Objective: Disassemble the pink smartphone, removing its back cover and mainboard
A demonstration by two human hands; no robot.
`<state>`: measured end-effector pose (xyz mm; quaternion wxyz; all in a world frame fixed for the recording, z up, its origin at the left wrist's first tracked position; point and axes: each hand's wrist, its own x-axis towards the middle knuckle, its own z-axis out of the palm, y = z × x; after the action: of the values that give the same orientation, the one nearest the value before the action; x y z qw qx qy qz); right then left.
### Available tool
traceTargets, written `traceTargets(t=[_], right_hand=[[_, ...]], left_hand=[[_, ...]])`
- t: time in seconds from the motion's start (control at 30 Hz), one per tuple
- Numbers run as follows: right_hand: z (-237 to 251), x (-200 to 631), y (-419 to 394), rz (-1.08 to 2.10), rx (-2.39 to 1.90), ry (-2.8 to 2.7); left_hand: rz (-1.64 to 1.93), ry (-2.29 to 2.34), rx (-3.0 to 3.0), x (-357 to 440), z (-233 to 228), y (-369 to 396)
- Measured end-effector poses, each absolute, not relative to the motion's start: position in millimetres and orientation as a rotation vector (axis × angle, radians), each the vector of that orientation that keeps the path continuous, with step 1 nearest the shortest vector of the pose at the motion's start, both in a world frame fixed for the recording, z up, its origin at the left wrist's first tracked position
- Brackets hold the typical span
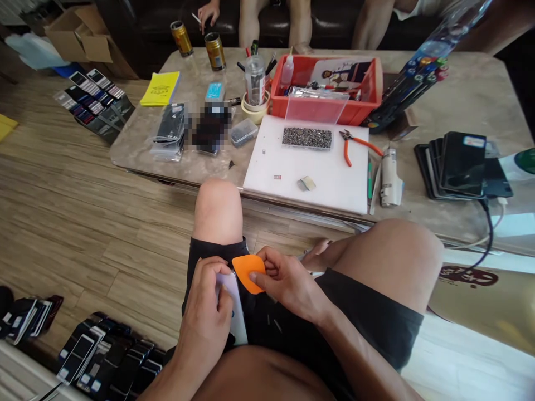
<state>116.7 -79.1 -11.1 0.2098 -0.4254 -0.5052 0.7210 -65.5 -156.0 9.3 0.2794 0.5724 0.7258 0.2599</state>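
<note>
My left hand (211, 303) is wrapped around a pale lilac smartphone (237, 317) held over my lap, its lower part near my belly. Between the thumb and fingers of my right hand (288, 278) is a flat orange plastic pry card (248, 273) with rounded corners. The card's left edge is beside the top of the phone; whether they touch I cannot tell. On the table ahead lies a white foam pad (267, 206), bearing a clear box of small screws (307, 137), orange-handled cutters (348, 150) and a small crumpled piece (307, 183).
A red bin (326, 108) of tools stands behind the pad. Stacked phones (463, 167) with cables lie at the right, bagged parts (170, 125) at the left. More phones (108, 356) fill the lower left. People sit across the table, near drink cans (214, 51).
</note>
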Motion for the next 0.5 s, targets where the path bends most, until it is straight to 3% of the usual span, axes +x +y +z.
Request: traceTargets(t=[0.23,0.5], right_hand=[[-16.7,116.3,-76.0,1.817,-1.284,-1.675],[-12.7,116.1,-79.3,2.117,-1.137,-0.842]], left_hand=[[0.720,1.935,1.565,-66.4,8.5,-156.1],[0.700,1.937,1.564,-66.8,7.6,-158.2]])
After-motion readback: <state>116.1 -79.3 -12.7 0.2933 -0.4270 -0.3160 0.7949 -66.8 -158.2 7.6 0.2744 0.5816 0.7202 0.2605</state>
